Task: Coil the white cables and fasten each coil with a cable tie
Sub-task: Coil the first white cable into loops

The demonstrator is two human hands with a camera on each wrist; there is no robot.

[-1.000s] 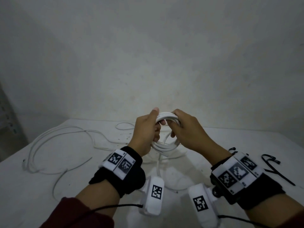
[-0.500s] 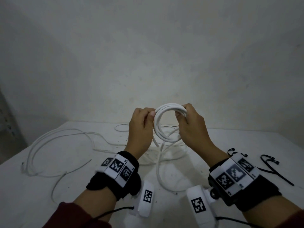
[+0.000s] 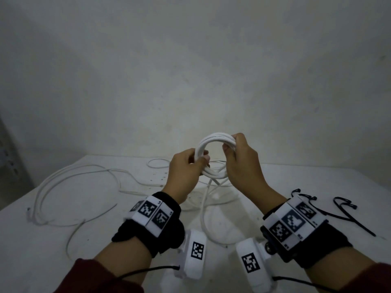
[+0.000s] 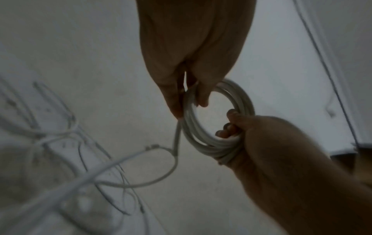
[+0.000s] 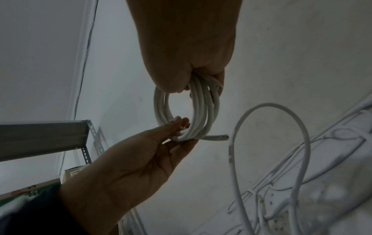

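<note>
I hold a small coil of white cable [image 3: 213,138] upright above the table. My left hand [image 3: 201,163] pinches its lower left side, with thumb and fingers on the strands [image 4: 191,124]. At the top right, my right hand [image 3: 230,144] grips the bundle [image 5: 203,111] with curled fingers. A short cut end [image 5: 218,137] sticks out at the bottom of the coil. The uncoiled tail [image 3: 204,199] hangs down to the table. Black cable ties [image 3: 349,214] lie on the table to the right of my right wrist.
Another long white cable [image 3: 53,187] lies in loose loops on the left half of the white table [image 3: 317,178]. A plain wall stands close behind. A metal shelf rack [image 5: 40,135] is off to the left.
Both hands have raised the coil and turned it upright to face me. My left hand has slid down to the lower left of the ring.
</note>
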